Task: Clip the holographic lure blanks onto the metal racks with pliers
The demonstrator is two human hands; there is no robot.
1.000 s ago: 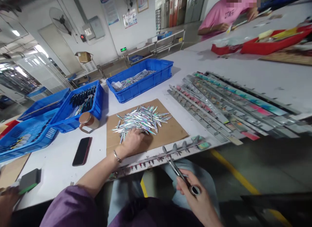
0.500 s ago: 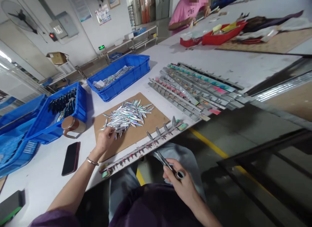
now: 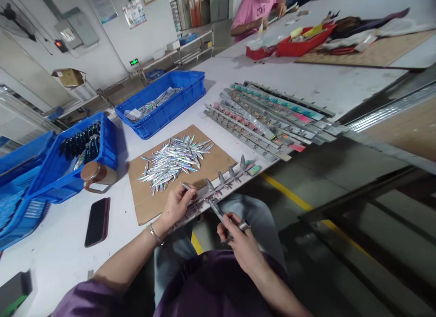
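My left hand (image 3: 179, 202) pinches a small silvery fish-shaped piece (image 3: 185, 186) over the near edge of the cardboard (image 3: 145, 208). A pile of similar shiny pieces (image 3: 177, 160) lies on that cardboard. Along the table's front edge runs a clip strip (image 3: 226, 187), with several grey pieces standing upright toward its right end. My right hand (image 3: 235, 233) is wrapped round a metal plier-like tool (image 3: 217, 211), whose tip is at the strip, just right of my left hand. Part of the strip is hidden behind my left hand.
Blue bins (image 3: 163, 110) stand at the back and left, near a brown mug (image 3: 98, 176) and a phone (image 3: 97, 221). Several strips (image 3: 259, 117) lie to the right. Beyond are red trays (image 3: 303, 44) and a person in pink (image 3: 254, 12).
My left hand has moved right, from the pile to the strip, with a piece now in its fingers. The tool in my right hand has moved up and left to the strip.
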